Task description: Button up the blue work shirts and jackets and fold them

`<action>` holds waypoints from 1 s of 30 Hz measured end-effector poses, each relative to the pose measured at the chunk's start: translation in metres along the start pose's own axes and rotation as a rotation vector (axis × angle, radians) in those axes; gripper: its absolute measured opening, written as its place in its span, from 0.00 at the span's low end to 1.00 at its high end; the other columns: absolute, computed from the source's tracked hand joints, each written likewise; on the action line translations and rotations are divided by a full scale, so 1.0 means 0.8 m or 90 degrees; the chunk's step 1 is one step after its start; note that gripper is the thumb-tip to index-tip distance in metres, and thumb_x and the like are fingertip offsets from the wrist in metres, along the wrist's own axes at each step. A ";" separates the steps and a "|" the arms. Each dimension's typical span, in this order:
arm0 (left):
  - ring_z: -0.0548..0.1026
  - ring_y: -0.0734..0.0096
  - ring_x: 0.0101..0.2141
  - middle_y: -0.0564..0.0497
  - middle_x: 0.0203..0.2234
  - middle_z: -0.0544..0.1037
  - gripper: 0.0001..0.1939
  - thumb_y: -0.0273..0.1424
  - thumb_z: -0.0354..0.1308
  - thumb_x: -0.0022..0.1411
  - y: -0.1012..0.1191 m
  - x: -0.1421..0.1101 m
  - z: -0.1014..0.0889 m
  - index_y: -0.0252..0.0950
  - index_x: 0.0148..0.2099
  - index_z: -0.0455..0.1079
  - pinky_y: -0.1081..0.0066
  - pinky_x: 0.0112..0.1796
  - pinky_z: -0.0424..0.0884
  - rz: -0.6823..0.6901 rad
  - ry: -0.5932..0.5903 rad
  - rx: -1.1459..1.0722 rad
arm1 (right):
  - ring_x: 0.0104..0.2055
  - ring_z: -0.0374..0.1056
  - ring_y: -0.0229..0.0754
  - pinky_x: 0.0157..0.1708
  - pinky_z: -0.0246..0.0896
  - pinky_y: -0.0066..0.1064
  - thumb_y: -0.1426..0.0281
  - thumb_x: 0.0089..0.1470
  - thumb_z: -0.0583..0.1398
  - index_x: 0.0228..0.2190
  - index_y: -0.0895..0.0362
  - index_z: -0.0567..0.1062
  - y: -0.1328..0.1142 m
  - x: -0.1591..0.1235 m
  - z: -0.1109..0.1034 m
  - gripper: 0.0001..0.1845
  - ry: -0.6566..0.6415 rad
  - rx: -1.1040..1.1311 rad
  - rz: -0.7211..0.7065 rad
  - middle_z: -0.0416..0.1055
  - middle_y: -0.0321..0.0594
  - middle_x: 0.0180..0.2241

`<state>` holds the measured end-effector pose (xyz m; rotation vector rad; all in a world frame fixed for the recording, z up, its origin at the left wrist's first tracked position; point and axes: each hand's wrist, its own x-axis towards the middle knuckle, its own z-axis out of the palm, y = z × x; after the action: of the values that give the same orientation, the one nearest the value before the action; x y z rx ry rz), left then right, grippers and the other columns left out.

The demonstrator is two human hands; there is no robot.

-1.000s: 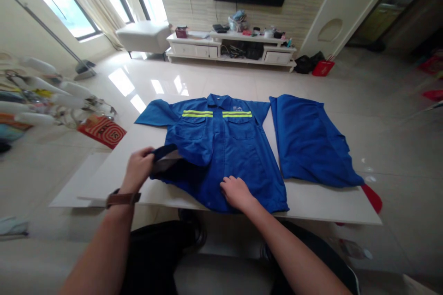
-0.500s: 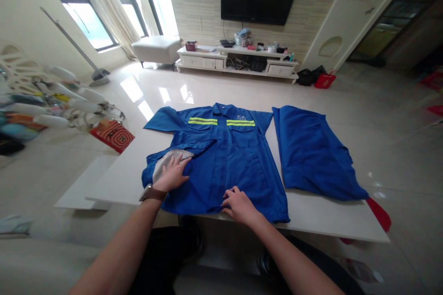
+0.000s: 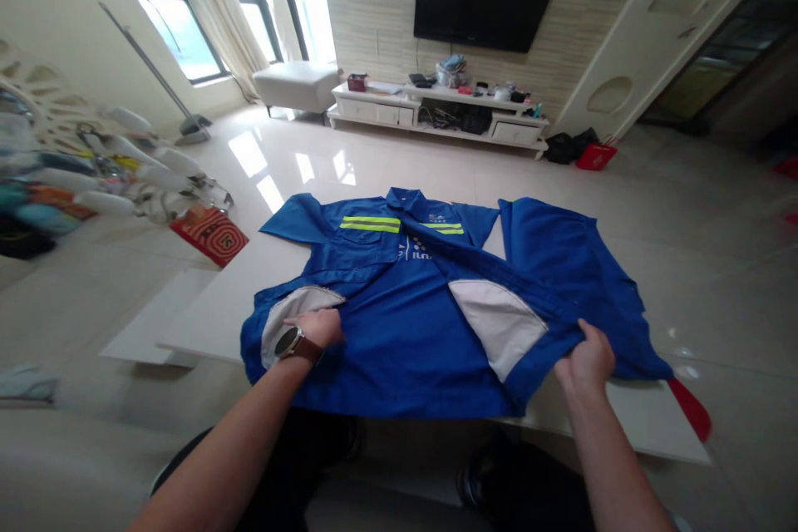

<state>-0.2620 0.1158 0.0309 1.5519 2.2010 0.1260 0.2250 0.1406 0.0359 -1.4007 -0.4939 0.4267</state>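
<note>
A blue work jacket [image 3: 411, 349] with yellow-green reflective stripes lies spread on the white table, collar away from me. My right hand [image 3: 588, 356] is closed on the edge of its right front panel, drawn out to the right and lifted. A whitish pocket lining [image 3: 497, 320] shows on that panel's inner side. My left hand [image 3: 319, 328], with a watch [image 3: 288, 341] on the wrist, lies at the left panel's pale lining [image 3: 274, 317]. Its fingers are curled down against the jacket, their tips hidden. Inside the back, white printing shows.
Another blue garment [image 3: 554, 266], folded, lies at the table's right, partly behind the raised panel. The white table [image 3: 209, 320] shows its bare left end. A red box [image 3: 210, 234] stands left of it. Beyond the floor are a TV cabinet [image 3: 377, 110] and a white bench [image 3: 293, 86].
My right hand has taken the right front panel's edge and swung it open to the right, baring its lining and the printing inside. My left hand's fingers, spread before, are curled now.
</note>
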 end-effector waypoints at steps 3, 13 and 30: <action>0.70 0.24 0.57 0.27 0.56 0.75 0.25 0.37 0.66 0.55 0.019 -0.008 0.005 0.34 0.55 0.77 0.26 0.53 0.60 0.041 -0.060 0.188 | 0.48 0.66 0.49 0.56 0.63 0.48 0.61 0.37 0.67 0.43 0.55 0.69 -0.006 0.000 -0.005 0.30 0.052 -0.215 -0.152 0.68 0.43 0.46; 0.55 0.30 0.69 0.30 0.73 0.49 0.46 0.36 0.70 0.56 0.073 -0.036 0.048 0.38 0.73 0.58 0.38 0.60 0.60 0.189 -0.152 0.242 | 0.73 0.45 0.61 0.67 0.51 0.55 0.66 0.56 0.60 0.66 0.53 0.65 0.040 -0.158 0.054 0.37 -0.865 -0.783 -0.315 0.49 0.46 0.72; 0.66 0.39 0.63 0.34 0.64 0.69 0.24 0.27 0.46 0.70 0.197 -0.086 0.096 0.33 0.63 0.73 0.40 0.61 0.60 0.310 -0.279 -0.010 | 0.53 0.70 0.48 0.55 0.62 0.35 0.66 0.63 0.55 0.48 0.60 0.76 0.010 -0.124 0.422 0.17 -0.783 -0.794 -0.578 0.75 0.50 0.50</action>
<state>-0.0747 0.0968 0.0328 1.8690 1.4645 -0.0474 -0.0471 0.3633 0.0543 -1.6784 -2.6060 0.1329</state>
